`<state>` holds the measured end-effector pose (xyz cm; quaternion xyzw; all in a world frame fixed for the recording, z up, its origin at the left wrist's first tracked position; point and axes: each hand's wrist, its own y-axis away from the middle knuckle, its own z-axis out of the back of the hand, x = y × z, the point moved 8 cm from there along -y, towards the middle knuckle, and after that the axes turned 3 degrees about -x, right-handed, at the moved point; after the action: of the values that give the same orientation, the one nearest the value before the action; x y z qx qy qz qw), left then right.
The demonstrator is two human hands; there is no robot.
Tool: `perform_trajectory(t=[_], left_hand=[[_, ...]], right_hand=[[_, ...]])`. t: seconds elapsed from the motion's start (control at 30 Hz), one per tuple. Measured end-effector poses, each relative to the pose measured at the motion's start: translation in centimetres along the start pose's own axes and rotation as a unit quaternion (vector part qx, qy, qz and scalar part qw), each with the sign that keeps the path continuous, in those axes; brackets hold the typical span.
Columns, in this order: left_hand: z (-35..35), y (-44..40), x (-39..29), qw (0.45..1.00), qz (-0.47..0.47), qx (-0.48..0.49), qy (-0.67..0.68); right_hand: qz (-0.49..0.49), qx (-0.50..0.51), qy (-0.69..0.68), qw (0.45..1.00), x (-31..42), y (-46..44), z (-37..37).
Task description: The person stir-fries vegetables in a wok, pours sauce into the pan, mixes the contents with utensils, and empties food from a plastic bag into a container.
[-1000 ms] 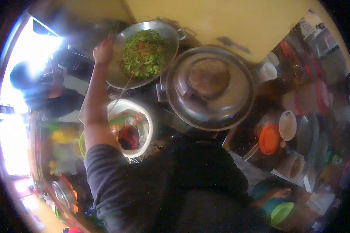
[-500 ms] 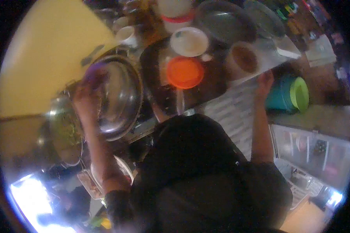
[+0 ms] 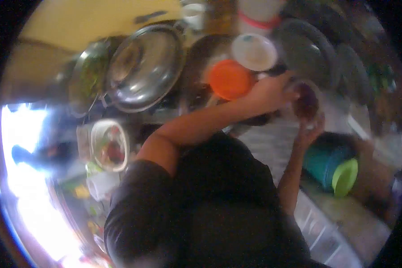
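Observation:
A round, pale-rimmed tub with dark reddish contents (image 3: pixel 306 102) is between my two hands at the right of the work surface. My right hand (image 3: pixel 311 129) grips its near side, fingers around the lower edge. From the left, my left hand (image 3: pixel 274 93) reaches across to the tub's rim. Its fingers are smeared by motion, so what they hold, if anything, does not show. Under my left forearm and wrist an orange round lid or dish (image 3: pixel 229 79) is partly covered. Just beyond it lies a white bowl (image 3: pixel 254 52).
A large metal pan (image 3: pixel 145 67) stands at left, beside a glass-like lid (image 3: pixel 91 76). A dark round pan (image 3: pixel 306 51) sits behind the tub. At right is a teal container (image 3: pixel 321 163) with a lime-green lid (image 3: pixel 345 177). A white basin with food scraps (image 3: pixel 109 145) lies lower left.
My left hand has left the large metal pan, where something purple was at it, and crossed right to the tub. My right hand now grips the tub. The camera view has turned.

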<state>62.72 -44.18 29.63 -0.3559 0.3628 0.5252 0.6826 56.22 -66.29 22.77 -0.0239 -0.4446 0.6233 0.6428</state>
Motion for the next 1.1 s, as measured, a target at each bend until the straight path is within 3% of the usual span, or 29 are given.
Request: perform_trajectory(t=[0.07,0.1,0.17,0.2,0.23,0.27,0.33,0.37,0.4,0.47,0.5,0.53,0.57,0.67,0.73,0.8,0.87,0.93,1.0,1.1], left_hand=[[5.0,3.4,2.0,0.998,0.015,-0.057,-0.031],[7.8,5.4,2.4,0.995,0.011,-0.084,-0.049],[15.0,10.3,4.9,0.963,0.167,-0.152,-0.15],[19.4,13.7,4.8,0.944,0.153,-0.247,-0.158],[23.3,17.3,6.7,0.917,0.221,-0.289,-0.161],[27.3,21.3,8.6,0.863,0.364,-0.277,-0.212],[35.0,30.1,12.6,0.797,0.326,-0.447,-0.241],[37.4,33.4,11.4,0.731,0.427,-0.434,-0.308],[39.4,36.7,11.6,0.694,0.437,-0.457,-0.346],[43.3,41.4,14.2,0.643,0.424,-0.405,-0.494],[44.7,43.5,16.4,0.634,0.431,-0.415,-0.49],[45.9,45.2,18.8,0.583,0.458,-0.393,-0.543],[47.1,46.5,20.4,0.531,0.48,-0.368,-0.593],[49.6,47.3,25.0,0.548,0.519,-0.303,-0.581],[51.9,47.6,27.9,0.524,0.512,-0.321,-0.6],[52.7,47.7,30.0,0.577,0.54,-0.33,-0.516],[53.7,47.9,31.3,0.588,0.556,-0.306,-0.502],[54.0,47.2,32.3,0.658,0.535,-0.288,-0.445],[54.7,46.8,32.1,0.657,0.496,-0.293,-0.486],[56.3,45.4,29.8,0.654,0.446,-0.261,-0.552]], right_hand=[[0.045,-0.053,-0.171,0.983,-1.0,0.7,-0.7],[0.025,-0.029,-0.142,0.989,-0.1,0.1,-0.4],[0.017,-0.011,-0.078,0.997,1.5,-0.8,0.2],[0.026,-0.019,-0.046,0.998,2.4,-1.0,0.4],[0.035,-0.011,-0.06,0.997,3.8,-1.4,0.7],[0.069,-0.045,-0.015,0.997,6.1,-1.9,1.6],[0.115,-0.079,0.018,0.99,11.1,-2.1,0.9],[0.17,-0.08,-0.026,0.982,13.9,-2.5,0.3],[0.223,-0.082,-0.07,0.969,16.8,-2.8,-0.1],[0.287,-0.063,-0.089,0.952,24.2,-2.6,-2.0],[0.263,0.058,-0.157,0.95,27.9,-2.1,-4.4],[0.233,0.182,-0.217,0.93,31.5,-1.2,-7.3],[0.313,0.219,-0.244,0.891,36.7,0.0,-9.0],[0.507,0.278,-0.262,0.773,50.6,5.1,-13.2],[0.584,0.293,-0.292,0.699,57.3,8.9,-16.0],[0.618,0.306,-0.293,0.662,61.8,13.0,-19.8],[0.642,0.338,-0.221,0.651,65.7,16.5,-23.4],[0.661,0.367,-0.148,0.637,68.0,18.7,-26.7],[0.667,0.369,-0.052,0.645,69.2,20.0,-29.7],[0.666,0.378,-0.036,0.642,69.8,20.8,-32.0]])
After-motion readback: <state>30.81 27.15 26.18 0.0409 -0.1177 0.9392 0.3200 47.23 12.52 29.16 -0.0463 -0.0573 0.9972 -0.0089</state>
